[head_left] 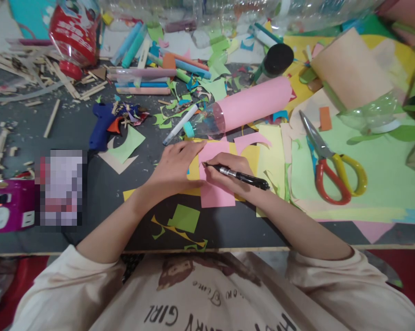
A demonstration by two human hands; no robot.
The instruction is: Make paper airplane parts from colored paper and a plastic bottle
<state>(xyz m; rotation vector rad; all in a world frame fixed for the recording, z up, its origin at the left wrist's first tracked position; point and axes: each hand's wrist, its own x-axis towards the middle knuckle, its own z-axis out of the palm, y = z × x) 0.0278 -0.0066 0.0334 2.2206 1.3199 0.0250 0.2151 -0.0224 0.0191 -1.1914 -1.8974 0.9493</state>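
Observation:
A black pen [243, 177] is gripped in my right hand [230, 168], its tip on a strip of pink paper [217, 195]. My left hand [176, 163] lies over the left edge of that strip, fingers stretched out and pressing it down. Yellow paper [250, 154] shows under the pink strip. Just beyond my hands, a clear plastic bottle wrapped in pink paper [255, 103] lies on its side, its teal cap pointing left. Beside the cap rests a white marker [180, 124].
Scissors [331, 161] with red and yellow handles lie on green paper [383, 184] at right. At left are a blue glue gun [104, 126], a blurred-out phone-like object [64, 186] and a purple box [12, 204]. Markers [145, 73], a red-labelled bottle [76, 37] and paper scraps crowd the back.

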